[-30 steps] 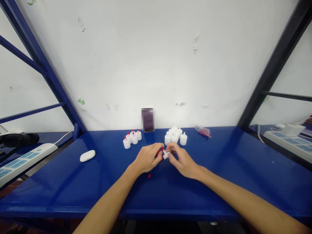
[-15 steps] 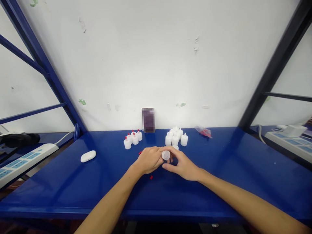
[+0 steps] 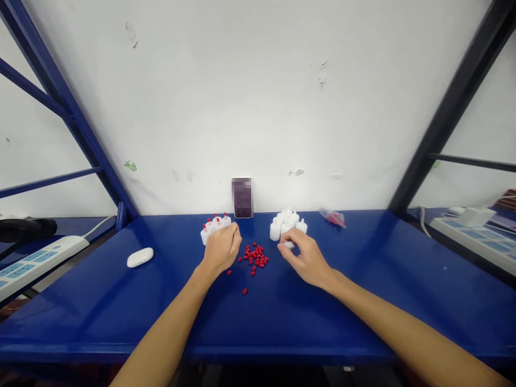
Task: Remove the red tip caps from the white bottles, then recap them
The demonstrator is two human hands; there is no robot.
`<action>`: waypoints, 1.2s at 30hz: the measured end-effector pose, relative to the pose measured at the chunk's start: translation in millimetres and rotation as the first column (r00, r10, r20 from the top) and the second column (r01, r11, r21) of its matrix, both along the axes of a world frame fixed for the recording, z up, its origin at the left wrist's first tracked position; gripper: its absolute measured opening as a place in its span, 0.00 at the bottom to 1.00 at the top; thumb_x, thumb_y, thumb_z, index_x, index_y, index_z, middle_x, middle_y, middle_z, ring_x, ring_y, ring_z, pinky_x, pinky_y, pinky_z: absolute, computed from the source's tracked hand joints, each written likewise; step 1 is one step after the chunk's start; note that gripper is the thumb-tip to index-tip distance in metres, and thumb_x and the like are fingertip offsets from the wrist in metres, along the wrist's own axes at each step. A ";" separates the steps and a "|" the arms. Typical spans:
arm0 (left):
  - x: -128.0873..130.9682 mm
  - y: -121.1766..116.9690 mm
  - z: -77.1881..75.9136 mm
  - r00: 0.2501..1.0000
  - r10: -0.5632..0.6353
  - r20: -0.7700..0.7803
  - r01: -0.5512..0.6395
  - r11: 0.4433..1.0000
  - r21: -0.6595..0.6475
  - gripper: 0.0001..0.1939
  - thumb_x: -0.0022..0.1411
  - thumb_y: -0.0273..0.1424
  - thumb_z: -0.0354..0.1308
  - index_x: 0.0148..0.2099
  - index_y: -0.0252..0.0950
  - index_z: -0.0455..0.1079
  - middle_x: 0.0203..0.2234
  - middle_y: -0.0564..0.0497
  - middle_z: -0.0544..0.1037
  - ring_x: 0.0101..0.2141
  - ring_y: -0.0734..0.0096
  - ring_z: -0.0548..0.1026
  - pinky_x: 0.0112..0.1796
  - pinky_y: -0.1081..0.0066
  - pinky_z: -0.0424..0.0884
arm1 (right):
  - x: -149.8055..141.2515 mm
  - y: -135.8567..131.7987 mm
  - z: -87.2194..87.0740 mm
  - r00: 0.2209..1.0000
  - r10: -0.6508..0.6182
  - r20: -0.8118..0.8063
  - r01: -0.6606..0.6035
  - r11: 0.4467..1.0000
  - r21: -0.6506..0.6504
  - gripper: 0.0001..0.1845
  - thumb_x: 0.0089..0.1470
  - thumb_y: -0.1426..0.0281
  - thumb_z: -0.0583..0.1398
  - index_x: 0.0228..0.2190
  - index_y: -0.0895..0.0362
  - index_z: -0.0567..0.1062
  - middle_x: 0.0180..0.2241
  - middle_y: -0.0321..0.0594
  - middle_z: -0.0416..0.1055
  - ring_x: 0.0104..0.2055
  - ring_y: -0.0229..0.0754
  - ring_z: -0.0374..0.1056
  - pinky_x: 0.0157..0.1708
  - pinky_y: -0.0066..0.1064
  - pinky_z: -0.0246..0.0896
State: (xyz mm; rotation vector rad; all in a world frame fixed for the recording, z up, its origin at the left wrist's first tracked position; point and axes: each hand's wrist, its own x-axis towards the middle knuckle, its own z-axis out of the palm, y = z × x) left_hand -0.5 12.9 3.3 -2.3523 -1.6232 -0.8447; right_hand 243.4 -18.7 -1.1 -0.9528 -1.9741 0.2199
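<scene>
My left hand (image 3: 223,248) is closed beside the group of small white bottles with red caps (image 3: 205,235), at the back left of the table. Its fingers point away from me, and what they hold, if anything, is hidden behind them. My right hand (image 3: 305,256) has its thumb and fingers curled round a white bottle (image 3: 289,244), of which only a small part shows. That bottle is just in front of a cluster of white bottles without caps (image 3: 274,231). Between the hands lies a loose pile of small red caps (image 3: 257,256).
A dark pixelated rectangle (image 3: 242,198) leans on the wall. A clear bag with red contents (image 3: 332,217) lies at the back right. A white oval case (image 3: 140,257) rests on the blue table (image 3: 322,328) at left. Power strips (image 3: 44,263) flank the table.
My hands have come apart from the white bottle held between them. My left hand moved left to the red-capped bottles, my right hand to another bottle. The cap pile is uncovered.
</scene>
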 end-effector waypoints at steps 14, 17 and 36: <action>3.6 -1.6 -6.4 0.981 -0.125 -0.147 0.093 0.974 -0.204 0.20 0.70 0.39 0.42 0.39 0.37 0.73 0.33 0.48 0.74 0.32 0.64 0.73 0.32 0.69 0.63 | 9.9 18.9 -8.9 0.901 -0.240 0.360 0.234 0.970 0.062 0.15 0.59 0.75 0.52 0.43 0.58 0.76 0.42 0.47 0.70 0.43 0.48 0.67 0.44 0.39 0.64; 4.7 -0.9 -4.1 0.991 -0.076 -0.110 0.056 0.983 -0.175 0.20 0.70 0.41 0.42 0.38 0.37 0.72 0.33 0.48 0.75 0.33 0.64 0.73 0.31 0.69 0.62 | 9.9 17.4 -8.5 0.891 -0.224 0.396 0.234 0.972 0.023 0.15 0.60 0.74 0.52 0.45 0.57 0.76 0.42 0.47 0.68 0.42 0.47 0.67 0.43 0.37 0.64; -62.4 13.5 6.7 0.831 0.557 -0.007 -0.555 0.826 -0.099 0.15 0.67 0.38 0.44 0.36 0.38 0.67 0.36 0.44 0.75 0.35 0.58 0.74 0.28 0.69 0.58 | 8.9 12.7 -6.6 0.802 -0.328 0.499 0.308 0.943 0.125 0.11 0.58 0.72 0.56 0.41 0.57 0.76 0.35 0.46 0.71 0.38 0.49 0.68 0.36 0.36 0.61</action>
